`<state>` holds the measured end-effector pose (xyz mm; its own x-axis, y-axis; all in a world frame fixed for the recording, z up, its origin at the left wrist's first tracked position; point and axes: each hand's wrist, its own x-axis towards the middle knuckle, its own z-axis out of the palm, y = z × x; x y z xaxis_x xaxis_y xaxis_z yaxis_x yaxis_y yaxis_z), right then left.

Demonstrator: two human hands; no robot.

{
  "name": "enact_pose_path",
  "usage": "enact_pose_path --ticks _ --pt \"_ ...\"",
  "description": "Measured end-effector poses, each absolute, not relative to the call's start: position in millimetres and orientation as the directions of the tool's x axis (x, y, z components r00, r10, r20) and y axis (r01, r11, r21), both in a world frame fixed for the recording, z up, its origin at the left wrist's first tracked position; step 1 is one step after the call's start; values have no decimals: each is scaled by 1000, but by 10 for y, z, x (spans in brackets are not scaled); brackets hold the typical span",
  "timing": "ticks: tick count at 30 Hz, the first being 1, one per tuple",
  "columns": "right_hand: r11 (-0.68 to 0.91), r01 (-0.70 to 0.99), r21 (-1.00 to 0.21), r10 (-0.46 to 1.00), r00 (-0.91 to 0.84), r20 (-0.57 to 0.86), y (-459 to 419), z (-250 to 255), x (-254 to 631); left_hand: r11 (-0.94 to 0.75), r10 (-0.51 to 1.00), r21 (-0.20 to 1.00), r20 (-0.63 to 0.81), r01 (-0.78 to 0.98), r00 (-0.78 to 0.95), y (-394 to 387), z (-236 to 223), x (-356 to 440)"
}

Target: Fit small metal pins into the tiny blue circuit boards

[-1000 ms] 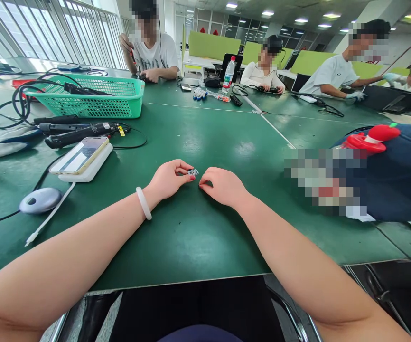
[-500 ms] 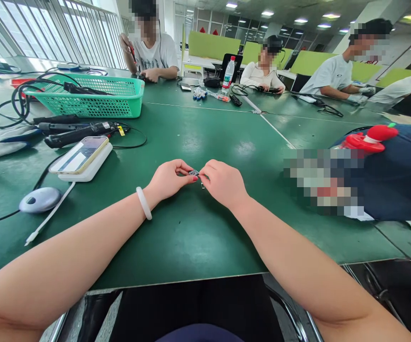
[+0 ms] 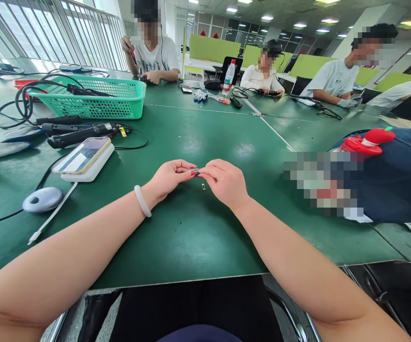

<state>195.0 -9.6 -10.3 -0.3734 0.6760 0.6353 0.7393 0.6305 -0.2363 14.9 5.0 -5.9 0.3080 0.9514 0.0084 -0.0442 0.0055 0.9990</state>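
L hand (image 3: 168, 180) & R hand (image 3: 227, 183) pinch tiny dark/silvery piece (image 3: 194, 171), detail unclear, nr sml pale-edged rectangular bit (image 3: 203, 186) on green table (image 3: 187, 242).

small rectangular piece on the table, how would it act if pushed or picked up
The small rectangular piece is probably very light, being tiny beside the right hand. It appears to lie flat on the glossy green table, so a push would likely slide it, not roll it, and picking it up may be fiddly.
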Motion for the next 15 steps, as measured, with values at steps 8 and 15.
enact_pose_path --ticks 8,15 --pt "407 779 -477 913 -337 229 63 -160 2102 -11 968 997 -7 70 250 78 -105 151" --pt "339 822 -458 938 -331 101 20 -159 2038 -27 962 987 -17 156 272 98 -123 127"
